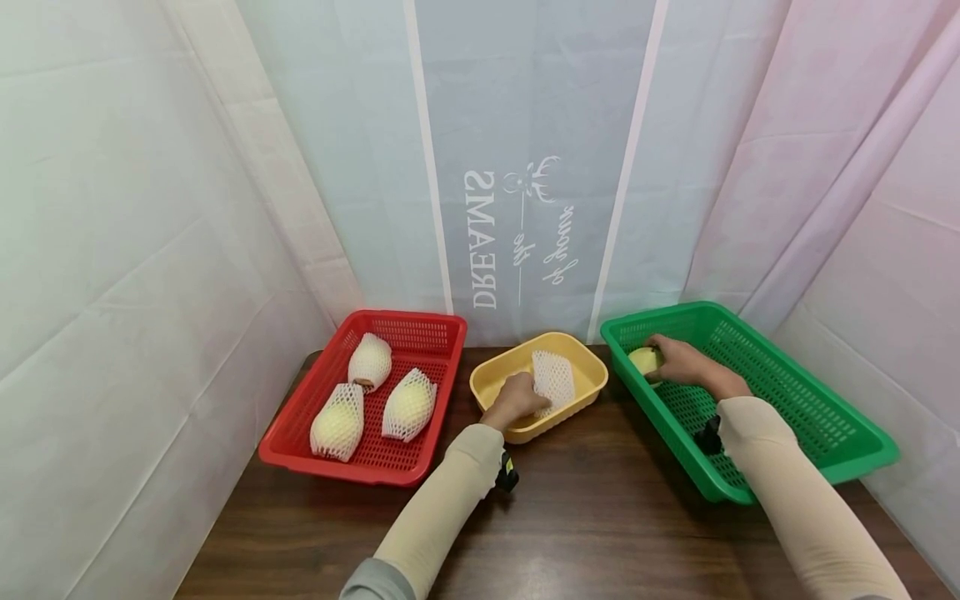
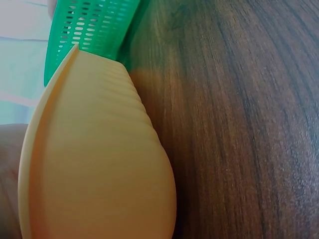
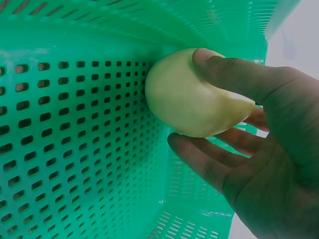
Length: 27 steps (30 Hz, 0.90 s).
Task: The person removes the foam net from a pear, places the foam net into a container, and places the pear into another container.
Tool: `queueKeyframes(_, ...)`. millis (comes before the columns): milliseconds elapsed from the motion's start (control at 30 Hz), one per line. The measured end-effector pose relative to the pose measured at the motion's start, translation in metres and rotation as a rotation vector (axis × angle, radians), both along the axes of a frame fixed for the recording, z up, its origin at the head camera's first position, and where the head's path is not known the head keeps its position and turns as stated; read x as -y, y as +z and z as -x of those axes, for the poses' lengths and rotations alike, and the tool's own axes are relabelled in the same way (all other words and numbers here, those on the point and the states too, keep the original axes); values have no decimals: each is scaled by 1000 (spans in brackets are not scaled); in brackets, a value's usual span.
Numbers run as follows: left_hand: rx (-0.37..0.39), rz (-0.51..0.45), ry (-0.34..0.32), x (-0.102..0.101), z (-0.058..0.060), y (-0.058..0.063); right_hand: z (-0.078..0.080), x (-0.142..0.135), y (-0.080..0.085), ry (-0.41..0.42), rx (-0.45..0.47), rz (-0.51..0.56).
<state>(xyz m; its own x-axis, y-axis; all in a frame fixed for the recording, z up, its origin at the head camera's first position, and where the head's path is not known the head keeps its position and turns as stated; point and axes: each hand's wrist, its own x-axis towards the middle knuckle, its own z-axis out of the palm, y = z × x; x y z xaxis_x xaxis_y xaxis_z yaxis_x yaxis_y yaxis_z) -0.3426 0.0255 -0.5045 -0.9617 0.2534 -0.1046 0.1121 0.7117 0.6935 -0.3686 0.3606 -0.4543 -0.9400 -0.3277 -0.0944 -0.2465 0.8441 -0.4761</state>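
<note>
My right hand reaches into the green basket and holds a pale yellow-green pear. In the right wrist view the thumb lies over the pear, with the fingers curved beneath and behind its narrow end. The pear is close to the basket's perforated bottom. Over the yellow tray, my left hand pinches the lower left edge of a white foam net. In the left wrist view the tray's outer wall hides most of that hand, and the net is out of sight.
At the left stands a red basket holding three fruits in white foam nets, one of them a netted fruit near its right side. All the containers rest on a dark wooden table. Pale curtains hang behind and at both sides.
</note>
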Motion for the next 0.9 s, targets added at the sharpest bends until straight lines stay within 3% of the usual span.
queueKeyframes(167, 21, -32, -11, 0, 5, -3, 2, -1, -4, -11, 2, 5)
queueKeyframes(367, 25, -17, -11, -2, 37, -45, 0, -2, -3, -8, 6, 9)
queueKeyframes(433, 38, -11, -22, -2, 43, -51, -1, -2, -2, 0, 7, 7)
queueKeyframes(600, 31, 6, -23, -2, 39, -45, -3, -1, 1, 3, 11, 6)
queueKeyframes(833, 42, 23, 6, 2, 6, -2, -4, 0, 4, 11, 2, 3)
queueKeyframes(900, 26, 28, 15, 2, 2, 1, -5, 0, 6, 19, -15, 1)
